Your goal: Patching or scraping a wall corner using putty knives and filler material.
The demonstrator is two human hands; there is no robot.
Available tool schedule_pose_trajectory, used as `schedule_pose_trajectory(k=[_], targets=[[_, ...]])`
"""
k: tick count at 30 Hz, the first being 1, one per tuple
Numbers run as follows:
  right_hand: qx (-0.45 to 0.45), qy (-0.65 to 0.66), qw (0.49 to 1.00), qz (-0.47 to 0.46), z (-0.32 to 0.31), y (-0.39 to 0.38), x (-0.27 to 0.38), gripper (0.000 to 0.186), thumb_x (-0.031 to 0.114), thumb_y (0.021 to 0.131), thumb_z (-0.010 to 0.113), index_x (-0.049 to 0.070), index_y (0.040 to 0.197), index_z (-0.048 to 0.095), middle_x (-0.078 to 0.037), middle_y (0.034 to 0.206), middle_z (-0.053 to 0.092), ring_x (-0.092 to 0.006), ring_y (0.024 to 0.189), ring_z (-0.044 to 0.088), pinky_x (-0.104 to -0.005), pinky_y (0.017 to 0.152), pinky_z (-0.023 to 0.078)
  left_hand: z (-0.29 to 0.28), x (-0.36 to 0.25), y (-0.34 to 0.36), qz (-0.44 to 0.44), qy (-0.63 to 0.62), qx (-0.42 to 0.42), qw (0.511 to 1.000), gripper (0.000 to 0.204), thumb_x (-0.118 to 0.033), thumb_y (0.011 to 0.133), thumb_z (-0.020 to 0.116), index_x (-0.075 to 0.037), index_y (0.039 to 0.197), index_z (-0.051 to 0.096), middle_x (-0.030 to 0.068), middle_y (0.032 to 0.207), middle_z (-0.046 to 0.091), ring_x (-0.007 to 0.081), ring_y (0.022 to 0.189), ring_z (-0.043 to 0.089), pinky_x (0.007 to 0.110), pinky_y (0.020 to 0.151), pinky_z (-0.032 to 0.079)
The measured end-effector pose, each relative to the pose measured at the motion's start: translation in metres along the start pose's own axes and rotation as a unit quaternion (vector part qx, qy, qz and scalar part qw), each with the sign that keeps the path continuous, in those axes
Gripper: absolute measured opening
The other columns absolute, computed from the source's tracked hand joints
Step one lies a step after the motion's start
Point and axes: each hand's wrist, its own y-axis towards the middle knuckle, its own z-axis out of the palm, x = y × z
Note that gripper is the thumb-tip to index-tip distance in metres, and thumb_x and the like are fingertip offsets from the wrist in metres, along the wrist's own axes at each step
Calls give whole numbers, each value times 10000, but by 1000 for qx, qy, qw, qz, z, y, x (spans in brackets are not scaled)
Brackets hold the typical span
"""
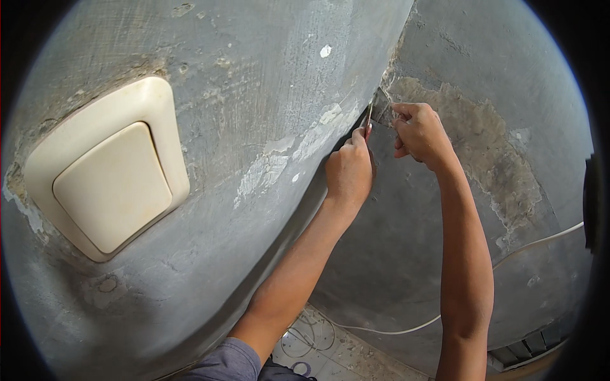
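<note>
In the corner where two grey walls meet, both my hands are raised close together. My left hand (351, 168) is closed round a slim red-handled screwdriver (368, 119), its thin bright shaft pointing up beside a small dark square recess (381, 105) in the wall. Just right of that recess, my right hand (420, 134) has its fingers curled in a pinch. Thin pale strands show near its fingertips, but what it grips is too small to make out.
A large cream wall switch (114, 187) sticks out on the left wall. Rough, peeled plaster (486, 136) marks the right wall. A white cable (540, 242) hangs across it toward the floor, where loops of wire (308, 336) and a purple ring (301, 368) lie.
</note>
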Motion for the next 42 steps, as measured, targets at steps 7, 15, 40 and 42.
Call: schedule_pose_trajectory(k=[7,15,40,42], targets=[[-12,-12,1000,15,8,6,-2,398,1,850,520,-97,1235,554,-102,680,593,-171,514,636,-292,467,535,-2,-8,-8,-12,-29,-17,999,179,-73,904,516,11,1054,565,223,744,655,399,687,659,471,604,527],[5,-80,996,28,24,11,24,133,-15,825,492,-62,849,614,-95,661,624,-172,533,650,-302,442,478,-16,1,-16,-16,-17,-22,999,193,-85,908,525,20,1066,560,223,751,657,396,669,659,462,581,537],[20,182,980,79,-2,-3,-24,455,11,900,505,-38,1352,483,-34,673,527,-119,587,550,-242,526,470,-46,3,-42,-37,-46,9,998,241,-89,912,512,81,1070,579,272,751,639,422,730,650,481,628,511],[22,173,980,98,2,2,-28,459,7,892,503,-43,1348,486,-31,670,532,-119,573,548,-236,519,470,-46,3,-42,-33,-46,14,998,238,-90,913,512,89,1056,576,276,746,636,427,723,648,484,619,509]])
